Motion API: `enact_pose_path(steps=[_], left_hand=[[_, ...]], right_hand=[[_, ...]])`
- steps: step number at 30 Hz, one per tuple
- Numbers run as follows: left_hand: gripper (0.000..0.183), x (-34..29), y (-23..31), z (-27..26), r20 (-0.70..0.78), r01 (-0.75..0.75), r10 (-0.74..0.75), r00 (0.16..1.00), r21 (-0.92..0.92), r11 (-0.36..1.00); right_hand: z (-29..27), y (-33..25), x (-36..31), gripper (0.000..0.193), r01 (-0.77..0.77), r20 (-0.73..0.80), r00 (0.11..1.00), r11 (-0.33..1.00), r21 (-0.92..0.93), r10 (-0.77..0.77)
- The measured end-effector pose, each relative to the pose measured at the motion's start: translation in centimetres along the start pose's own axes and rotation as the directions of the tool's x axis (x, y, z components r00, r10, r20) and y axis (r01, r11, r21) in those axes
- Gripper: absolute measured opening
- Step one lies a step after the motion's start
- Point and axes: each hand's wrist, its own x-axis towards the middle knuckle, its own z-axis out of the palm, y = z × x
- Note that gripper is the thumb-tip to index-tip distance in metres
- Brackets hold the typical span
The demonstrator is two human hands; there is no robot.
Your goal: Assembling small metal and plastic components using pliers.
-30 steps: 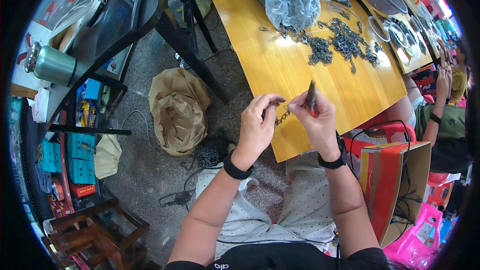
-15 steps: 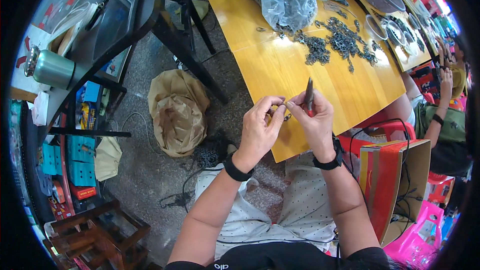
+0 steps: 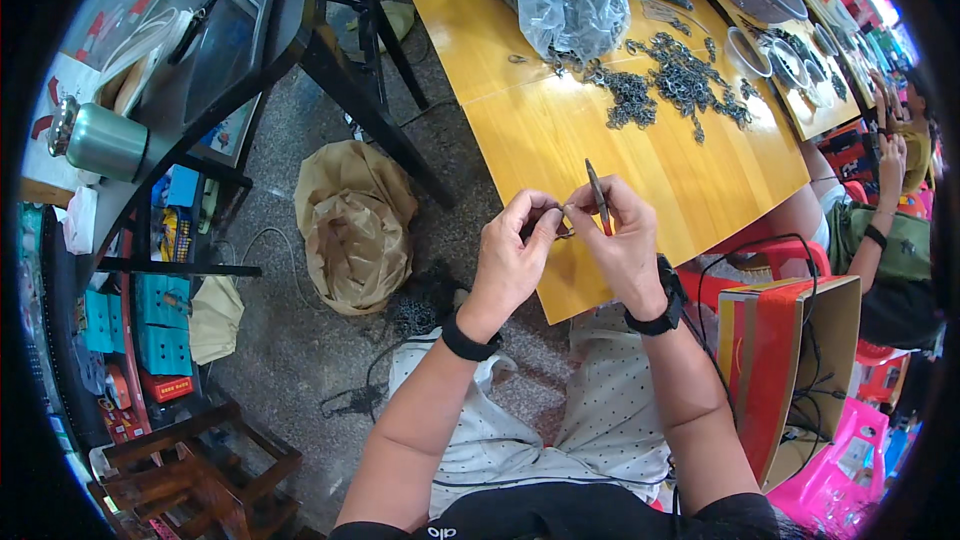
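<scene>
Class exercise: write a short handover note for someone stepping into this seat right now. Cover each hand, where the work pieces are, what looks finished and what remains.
Left hand: fingertips pinch a small metal piece over the near edge of the wooden table.
Right hand: meets the same piece and holds a slim dark tool, tip upward.
Stock: loose pile of small dark metal pieces at the table's far side; a clear plastic bag of more behind it.
Done: cannot tell; no finished pieces visibly set apart.
Left: apparently the pile and the bag.
</scene>
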Motion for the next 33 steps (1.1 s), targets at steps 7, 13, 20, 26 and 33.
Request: enact_pose_path(steps=[7,13,20,26,33], left_hand=[[0.021,0.0,-0.3,-0.3,0.038,-0.018,0.012,0.999,0.154,0.988],[0.018,0.0,-0.6,-0.5,-0.048,-0.078,0.088,0.995,0.174,0.982],[0.015,0.2,0.7,-1.4,-0.1,-0.132,0.164,0.981,0.274,0.953],[0.015,0.2,0.7,-1.3,-0.126,-0.147,0.195,0.973,0.317,0.937],[0.016,0.1,0.6,-1.3,-0.098,-0.173,0.217,0.971,0.335,0.926]], right_hand=[[0.1,0.0,0.1,0.01,0.057,-0.043,0.997,0.997,-0.06,-0.06],[-0.1,-0.6,0.1,0.01,0.032,0.025,0.999,0.994,-0.107,-0.029],[-1.7,-0.9,0.1,0.025,0.225,0.162,0.973,0.855,-0.467,-0.167],[-1.5,-0.5,0.0,0.03,0.248,0.185,0.966,0.846,-0.472,-0.18],[-1.4,-1.1,0.1,0.024,0.124,0.2,0.979,0.88,-0.459,-0.034]])
